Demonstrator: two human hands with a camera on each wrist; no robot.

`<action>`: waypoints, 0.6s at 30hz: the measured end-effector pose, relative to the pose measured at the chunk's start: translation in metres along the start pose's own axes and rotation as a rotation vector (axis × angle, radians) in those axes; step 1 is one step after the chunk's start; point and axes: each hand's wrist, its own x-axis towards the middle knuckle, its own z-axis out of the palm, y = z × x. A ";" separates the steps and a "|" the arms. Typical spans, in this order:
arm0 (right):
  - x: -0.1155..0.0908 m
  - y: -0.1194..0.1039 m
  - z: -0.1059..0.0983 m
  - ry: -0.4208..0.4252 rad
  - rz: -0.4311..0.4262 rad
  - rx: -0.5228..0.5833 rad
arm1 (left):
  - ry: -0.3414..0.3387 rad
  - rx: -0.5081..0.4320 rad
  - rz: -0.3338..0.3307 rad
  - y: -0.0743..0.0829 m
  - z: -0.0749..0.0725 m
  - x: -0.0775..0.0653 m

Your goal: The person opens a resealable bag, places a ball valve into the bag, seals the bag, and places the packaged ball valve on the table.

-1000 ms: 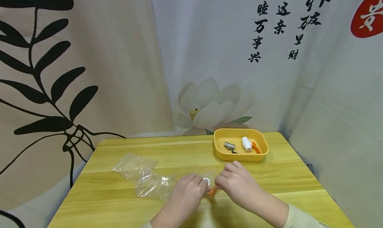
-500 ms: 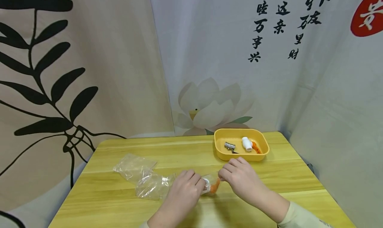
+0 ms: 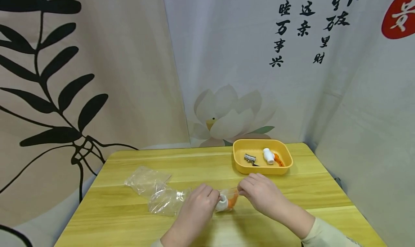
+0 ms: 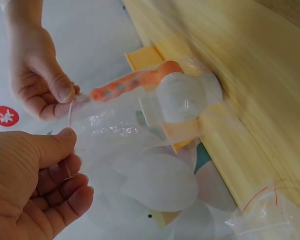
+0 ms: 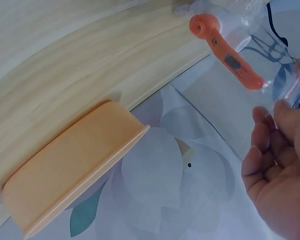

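Between both hands is a small clear plastic bag (image 4: 105,122). Inside it sit a rounded white plastic piece (image 3: 222,203) and a curved orange piece (image 4: 135,82) with dark marks along it. My left hand (image 3: 201,205) pinches one side of the bag's mouth between thumb and fingers. The opposite side of the mouth is pinched by my right hand (image 3: 260,191). In the left wrist view the bag's rim stretches between the two sets of fingertips. The white piece hangs at the bag's lower end, close over the wooden table (image 3: 291,218).
At the back right of the table stands a yellow tray (image 3: 262,170). In it lie a small metallic part (image 3: 250,158), a white bottle-shaped piece (image 3: 268,156) and an orange curved piece (image 3: 278,160). Crumpled clear bags (image 3: 165,200) lie left of my left hand.
My hands have drawn slightly apart, the right one shifting right. The white piece shows more fully, and the orange piece stands more upright inside the bag.
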 end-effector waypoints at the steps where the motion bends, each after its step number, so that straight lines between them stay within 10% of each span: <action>1: -0.001 0.001 0.000 -0.013 -0.001 0.014 | 0.001 -0.002 0.001 0.000 0.000 0.000; 18: -0.001 0.001 0.003 0.094 0.071 0.195 | 0.067 -0.223 -0.042 -0.008 0.003 -0.012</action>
